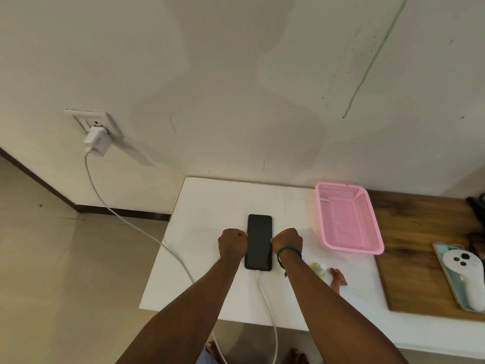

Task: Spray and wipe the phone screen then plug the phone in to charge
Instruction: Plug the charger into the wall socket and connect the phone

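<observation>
Looks like a plain room in a home, maybe a bedroom or study corner: bare cream wall (236,88) w/ scuffs, tiled floor (52,271) w/ dark skirting, wall socket (90,122), small white table (210,206), pink plastic basket (349,222), wooden top (425,258) alongside.

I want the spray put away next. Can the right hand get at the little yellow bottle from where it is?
Probably yes. The right hand rests at the phone's right edge, and the yellow bottle lies just beside that forearm on the white table, with nothing between them; only the brown cloth sits further right.
</observation>
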